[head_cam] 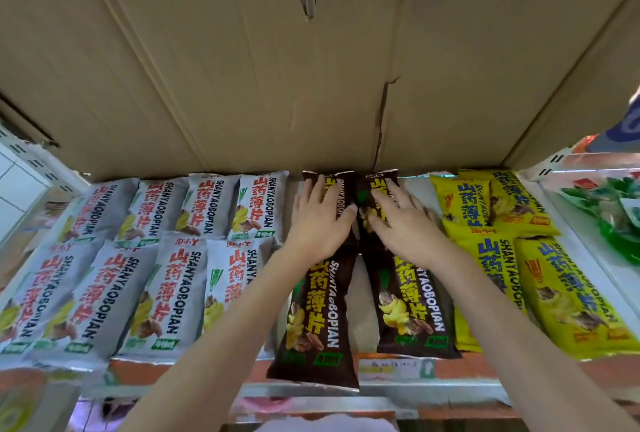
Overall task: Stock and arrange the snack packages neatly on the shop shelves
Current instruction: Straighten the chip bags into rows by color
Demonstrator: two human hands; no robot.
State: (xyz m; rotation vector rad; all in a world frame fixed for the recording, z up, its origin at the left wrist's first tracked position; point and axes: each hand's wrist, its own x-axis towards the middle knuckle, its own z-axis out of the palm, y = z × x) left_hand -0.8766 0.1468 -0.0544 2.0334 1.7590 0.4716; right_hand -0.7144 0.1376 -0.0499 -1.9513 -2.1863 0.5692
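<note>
Dark brown snack packages lie in two columns in the middle of the shelf. My left hand [320, 220] rests flat on the rear left brown package [341, 194]. My right hand [401, 220] lies flat on the rear right brown package [381, 185]. Both hands have straight, spread fingers. In front of them lie a front left brown package [317, 320], which overhangs the shelf's front edge, and a front right brown package [410, 310]. Several white packages [173, 279] fill the left part in two rows. Several yellow packages [540, 279] fill the right.
A cardboard sheet [277, 68] forms the back wall behind the packages. The shelf's front edge [398, 371] carries an orange price strip. Green packages [609, 210] lie on the neighbouring shelf at the far right. White shelf rails stand at both sides.
</note>
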